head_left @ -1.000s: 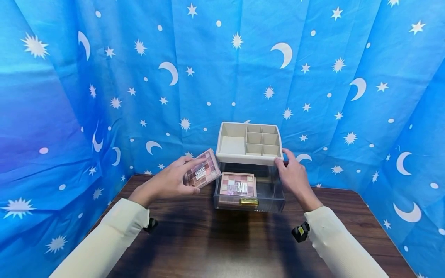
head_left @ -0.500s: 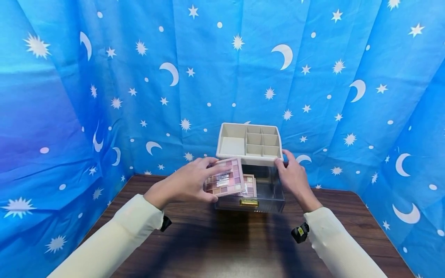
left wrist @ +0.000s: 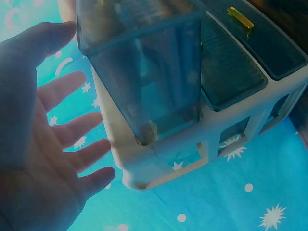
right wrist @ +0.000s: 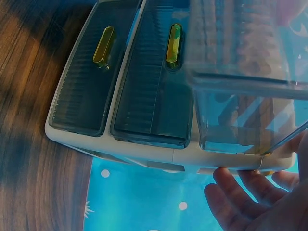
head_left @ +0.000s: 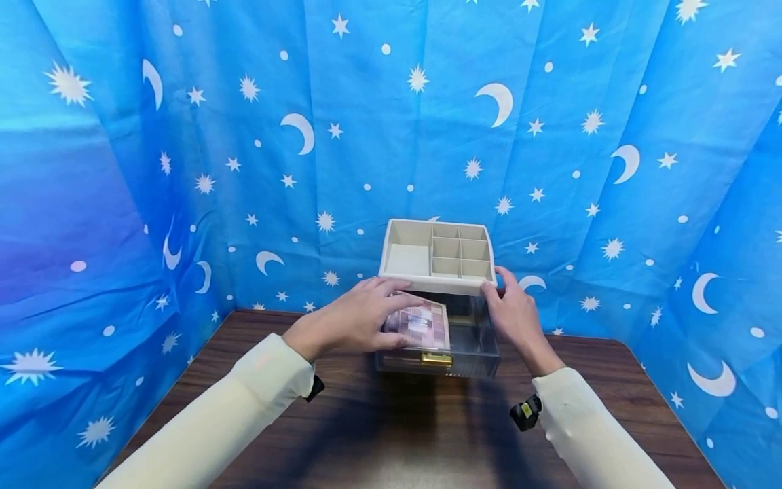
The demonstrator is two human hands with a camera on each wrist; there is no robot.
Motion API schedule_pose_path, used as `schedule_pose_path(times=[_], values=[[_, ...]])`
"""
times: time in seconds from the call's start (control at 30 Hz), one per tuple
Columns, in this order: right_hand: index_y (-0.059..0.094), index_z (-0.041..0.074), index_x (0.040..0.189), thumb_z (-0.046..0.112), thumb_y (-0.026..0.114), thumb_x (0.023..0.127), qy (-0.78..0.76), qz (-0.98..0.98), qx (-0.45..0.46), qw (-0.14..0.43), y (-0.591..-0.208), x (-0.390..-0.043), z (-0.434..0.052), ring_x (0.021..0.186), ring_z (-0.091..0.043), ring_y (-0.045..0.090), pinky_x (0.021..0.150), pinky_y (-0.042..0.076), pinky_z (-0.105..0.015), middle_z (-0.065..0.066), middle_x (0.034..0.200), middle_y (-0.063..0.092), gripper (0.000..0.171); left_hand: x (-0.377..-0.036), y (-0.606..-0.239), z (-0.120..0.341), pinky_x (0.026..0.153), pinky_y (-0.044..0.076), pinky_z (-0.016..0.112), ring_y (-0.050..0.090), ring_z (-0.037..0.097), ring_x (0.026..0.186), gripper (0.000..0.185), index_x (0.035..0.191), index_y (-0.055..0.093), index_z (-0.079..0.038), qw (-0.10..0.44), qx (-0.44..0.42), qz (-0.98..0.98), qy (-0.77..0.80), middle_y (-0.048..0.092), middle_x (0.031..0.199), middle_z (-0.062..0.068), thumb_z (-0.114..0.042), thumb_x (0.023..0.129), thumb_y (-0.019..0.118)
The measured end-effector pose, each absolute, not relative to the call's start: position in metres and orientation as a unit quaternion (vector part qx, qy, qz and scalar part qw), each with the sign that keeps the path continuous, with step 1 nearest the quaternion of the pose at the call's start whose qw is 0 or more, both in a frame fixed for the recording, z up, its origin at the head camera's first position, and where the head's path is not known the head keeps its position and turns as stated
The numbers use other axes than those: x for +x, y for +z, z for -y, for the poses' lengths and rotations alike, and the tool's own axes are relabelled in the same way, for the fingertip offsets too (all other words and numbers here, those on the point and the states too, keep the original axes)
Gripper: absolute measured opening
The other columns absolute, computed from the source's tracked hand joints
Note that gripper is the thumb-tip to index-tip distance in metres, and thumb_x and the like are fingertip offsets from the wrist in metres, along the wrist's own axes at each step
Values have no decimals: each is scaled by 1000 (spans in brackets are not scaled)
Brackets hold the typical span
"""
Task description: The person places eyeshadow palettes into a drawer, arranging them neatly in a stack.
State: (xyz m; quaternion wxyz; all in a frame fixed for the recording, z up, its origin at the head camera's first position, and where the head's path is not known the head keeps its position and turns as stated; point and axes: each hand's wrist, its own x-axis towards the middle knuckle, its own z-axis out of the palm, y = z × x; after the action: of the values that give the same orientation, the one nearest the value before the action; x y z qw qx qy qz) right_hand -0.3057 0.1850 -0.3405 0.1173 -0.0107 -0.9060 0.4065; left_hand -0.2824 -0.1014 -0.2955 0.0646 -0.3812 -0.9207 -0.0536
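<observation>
In the head view, an eyeshadow palette (head_left: 425,324) lies in the pulled-out clear top drawer (head_left: 475,363) of a cream makeup organizer (head_left: 436,286). My left hand (head_left: 360,319) reaches over the drawer's left side, its fingers at the palette's left edge, partly covering it. Its lower fingers are spread and loose beside the drawer in the left wrist view, holding nothing there; the index finger is mostly hidden. My right hand (head_left: 516,312) grips the organizer's right front edge, thumb at the top corner. In the right wrist view its fingers (right wrist: 231,190) reach along the organizer's side.
The organizer's top tray (head_left: 409,259) has one large and several small compartments. Closed drawers with gold handles (right wrist: 104,46) sit below the pulled-out one. A dark wooden table (head_left: 256,421) bears the organizer. A blue star-and-moon curtain (head_left: 366,136) hangs close behind and at the sides.
My left hand has carried an eyeshadow palette from left of the organizer rightward into the drawer, over the palette lying there. Its fingers have loosened. My right hand stays at the organizer's edge.
</observation>
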Motion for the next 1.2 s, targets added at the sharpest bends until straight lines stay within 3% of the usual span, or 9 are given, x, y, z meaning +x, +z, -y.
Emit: schedule_pose_path(times=[0.23, 0.4, 0.57, 0.8, 1.0, 1.2], values=[[29, 16, 159, 47, 39, 107, 403, 907, -12, 121, -341, -306, -186, 132, -42, 56, 107, 46, -62, -23, 150, 52, 61, -281, -302, 102, 119, 37, 55, 44, 32, 143, 58, 144, 58, -25, 117, -366, 920, -72, 47, 156, 7, -44, 92, 72], [30, 17, 160, 48, 38, 107, 400, 908, -16, 124, -340, -306, -186, 132, -42, 56, 108, 46, -62, -23, 149, 52, 62, -272, -308, 103, 112, 45, 52, 56, 28, 128, 48, 134, 67, -21, 207, -372, 900, -95, 62, 138, 5, -37, 90, 76], [31, 18, 159, 46, 39, 107, 399, 908, -13, 125, -339, -306, -187, 131, -42, 57, 107, 46, -62, -23, 147, 54, 60, -258, -316, 96, 93, 55, 38, 62, 20, 106, 36, 120, 74, -18, 311, -392, 858, -111, 70, 114, 1, -29, 86, 81], [30, 17, 159, 46, 38, 107, 400, 908, -10, 122, -340, -305, -186, 133, -43, 56, 107, 45, -63, -23, 149, 52, 60, -238, -333, 81, 69, 50, 26, 63, 14, 86, 25, 104, 77, -18, 391, -436, 805, -98, 73, 98, -1, -25, 81, 85], [30, 15, 159, 46, 38, 107, 397, 909, -10, 126, -340, -304, -186, 133, -43, 55, 108, 45, -63, -24, 149, 52, 61, -227, -356, 65, 71, 52, 26, 62, 11, 81, 15, 97, 77, -20, 410, -469, 779, -76, 71, 89, -6, -22, 83, 83], [30, 15, 159, 46, 38, 107, 396, 909, -9, 127, -340, -305, -185, 133, -43, 55, 108, 45, -62, -24, 149, 53, 61, -226, -375, 56, 72, 56, 27, 63, 12, 80, 15, 102, 79, -22, 463, -462, 756, -39, 71, 90, -7, -19, 87, 77]])
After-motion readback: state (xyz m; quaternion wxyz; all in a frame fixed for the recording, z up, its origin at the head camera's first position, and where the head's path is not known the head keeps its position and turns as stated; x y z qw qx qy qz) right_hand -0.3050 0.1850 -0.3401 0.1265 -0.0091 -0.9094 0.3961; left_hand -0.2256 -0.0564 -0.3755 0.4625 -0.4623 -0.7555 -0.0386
